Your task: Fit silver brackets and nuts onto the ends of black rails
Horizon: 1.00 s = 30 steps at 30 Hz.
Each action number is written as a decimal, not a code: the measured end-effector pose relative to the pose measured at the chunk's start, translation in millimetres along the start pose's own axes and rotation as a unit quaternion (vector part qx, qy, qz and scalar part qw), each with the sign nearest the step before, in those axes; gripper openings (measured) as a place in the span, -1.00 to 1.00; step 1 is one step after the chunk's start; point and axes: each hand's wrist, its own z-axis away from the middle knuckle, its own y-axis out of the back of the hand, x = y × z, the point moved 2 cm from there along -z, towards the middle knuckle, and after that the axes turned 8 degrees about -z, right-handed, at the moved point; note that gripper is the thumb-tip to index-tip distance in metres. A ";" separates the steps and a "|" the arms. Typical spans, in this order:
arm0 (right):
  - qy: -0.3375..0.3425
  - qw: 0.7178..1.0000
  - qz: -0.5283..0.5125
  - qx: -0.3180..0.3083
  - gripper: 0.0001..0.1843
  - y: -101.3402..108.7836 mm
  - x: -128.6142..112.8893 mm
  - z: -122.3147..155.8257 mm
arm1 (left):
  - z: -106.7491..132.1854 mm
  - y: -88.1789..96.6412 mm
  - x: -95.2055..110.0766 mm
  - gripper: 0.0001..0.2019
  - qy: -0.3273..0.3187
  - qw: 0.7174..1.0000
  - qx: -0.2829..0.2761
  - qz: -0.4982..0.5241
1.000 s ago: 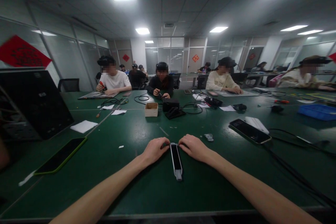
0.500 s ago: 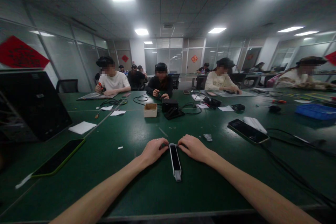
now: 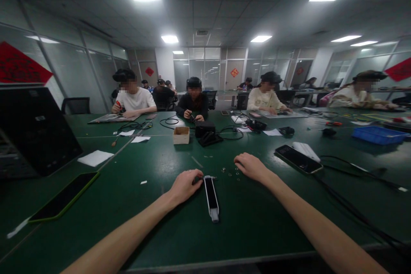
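Note:
A slim black-and-white handheld device (image 3: 211, 197) lies on the green table, its grey tip toward me. Across its far end runs a thin metal rod (image 3: 214, 177), bolt-like but too small to make out well. My left hand (image 3: 186, 186) is closed in a pinch at the rod's left end, close beside the device. Several small metal rings or nuts (image 3: 237, 174) lie scattered right of the device. Beyond them my right hand (image 3: 252, 166) rests low over the table with fingers curled down; whatever is under its fingertips is hidden.
A phone (image 3: 298, 159) and white case lie to the right with black cables. On the left are a green-edged phone (image 3: 64, 197), white paper (image 3: 95, 158) and a black computer tower (image 3: 38, 130). A small box (image 3: 181, 135) stands ahead; people sit across the table.
My right hand has left the device's far end and moved right and away, uncovering the small rings. A small clear bag is now out of sight where that hand is. My left hand stays.

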 end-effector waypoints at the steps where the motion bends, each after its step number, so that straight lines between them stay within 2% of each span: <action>1: -0.003 1.000 0.001 -0.007 -0.78 -0.7 3.0 0.0 | 0.0 0.1 0.1 -0.81 0.000 1.000 0.000 0.000; 14: -0.007 0.997 0.015 -0.072 -0.79 -3.3 7.5 -0.1 | 0.3 -1.3 0.2 -0.83 -0.011 0.999 0.019 -0.027; 20: -0.012 0.996 0.044 -0.075 -0.80 -1.7 -2.5 -0.7 | 1.1 -0.9 1.5 -0.83 -0.015 0.999 0.017 -0.031; 30: -0.055 0.994 0.069 -0.059 -0.81 -10.8 -7.5 -8.6 | 1.7 2.4 4.0 -0.82 -0.013 0.999 0.018 -0.026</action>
